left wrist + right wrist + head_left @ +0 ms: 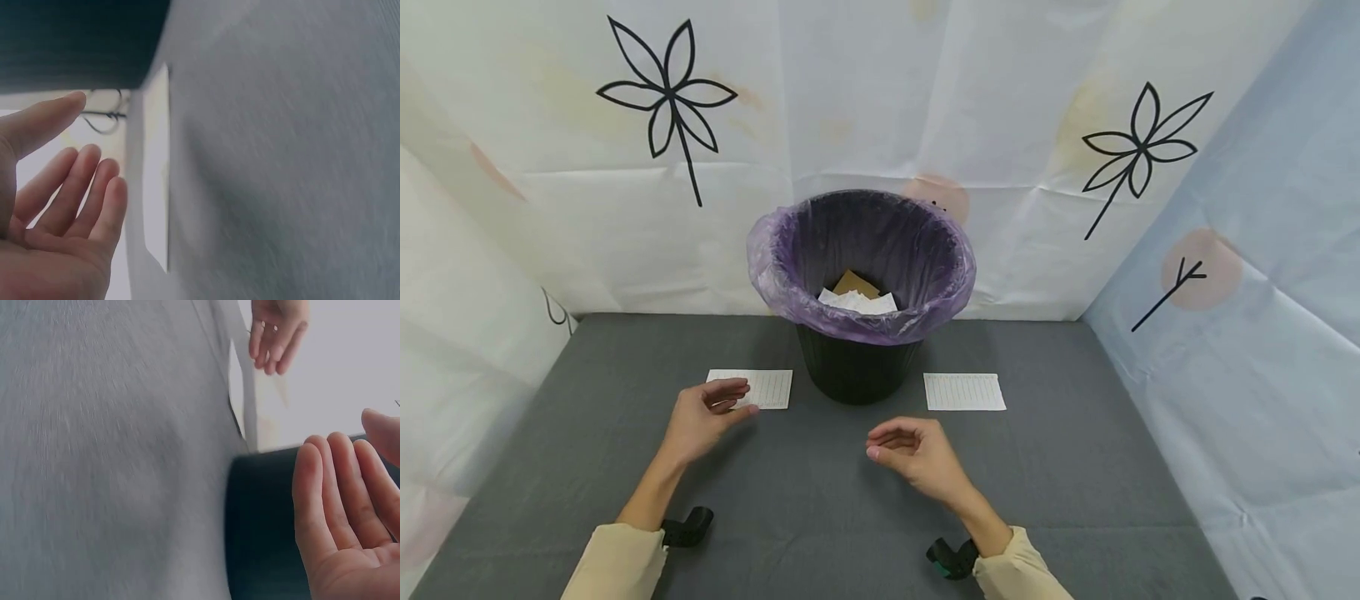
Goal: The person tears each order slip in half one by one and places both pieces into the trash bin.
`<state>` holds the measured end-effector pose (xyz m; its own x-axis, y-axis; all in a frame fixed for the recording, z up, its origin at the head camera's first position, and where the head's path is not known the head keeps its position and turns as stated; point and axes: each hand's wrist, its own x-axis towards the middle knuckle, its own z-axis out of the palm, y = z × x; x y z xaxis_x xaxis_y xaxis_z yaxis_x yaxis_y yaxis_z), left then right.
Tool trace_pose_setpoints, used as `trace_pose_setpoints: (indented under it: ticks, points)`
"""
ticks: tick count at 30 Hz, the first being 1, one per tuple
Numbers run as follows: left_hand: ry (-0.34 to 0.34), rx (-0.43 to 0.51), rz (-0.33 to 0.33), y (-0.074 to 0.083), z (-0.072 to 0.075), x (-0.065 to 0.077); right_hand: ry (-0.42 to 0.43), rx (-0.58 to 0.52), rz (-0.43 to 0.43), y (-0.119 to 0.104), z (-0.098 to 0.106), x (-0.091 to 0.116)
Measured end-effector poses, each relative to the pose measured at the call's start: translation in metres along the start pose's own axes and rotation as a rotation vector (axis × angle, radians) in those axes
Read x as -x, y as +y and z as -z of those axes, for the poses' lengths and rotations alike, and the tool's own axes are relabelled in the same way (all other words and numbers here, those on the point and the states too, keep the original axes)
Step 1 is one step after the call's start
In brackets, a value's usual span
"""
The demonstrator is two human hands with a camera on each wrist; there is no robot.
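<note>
My left hand point(702, 423) hovers above the table beside a lined white card point(772, 389) that lies left of the bin, its fingers loosely bent around nothing. In the left wrist view, a gap shows between the fingers point(106, 206) and the card point(156, 169). The right hand point(919, 457) hangs over the table in front of the bin, relaxed and holding nothing. A second lined white card point(964, 392) lies flat to the right of the bin, beyond that hand. The dark bin point(857, 367) stands between the two cards.
A purple plastic liner point(767, 258) folds over the bin's rim. Inside lie crumpled white paper point(859, 302) and a brown cardboard piece point(855, 284). A grey cloth covers the table point(820, 517). Patterned fabric walls point(850, 100) stand behind and at the sides.
</note>
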<state>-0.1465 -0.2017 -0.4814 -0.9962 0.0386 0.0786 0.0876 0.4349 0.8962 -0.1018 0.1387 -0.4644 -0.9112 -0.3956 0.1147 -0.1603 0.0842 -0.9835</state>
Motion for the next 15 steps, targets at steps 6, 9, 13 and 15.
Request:
trace_pose_setpoints:
  ticks: [6,9,13,15]
  points:
    - [0.083,-0.162,0.005,-0.013,0.011,-0.006,-0.021,0.004,-0.049,0.010,-0.032,-0.018]
    - [0.106,-0.233,-0.001,-0.020,0.018,-0.011,-0.016,0.039,-0.045,0.015,-0.049,-0.029]
    - [0.084,-0.309,-0.007,-0.025,0.024,-0.022,-0.006,0.102,-0.034,0.019,-0.070,-0.045]
    - [0.044,-0.345,-0.007,-0.027,0.025,-0.027,-0.004,0.130,-0.033,0.020,-0.079,-0.052]
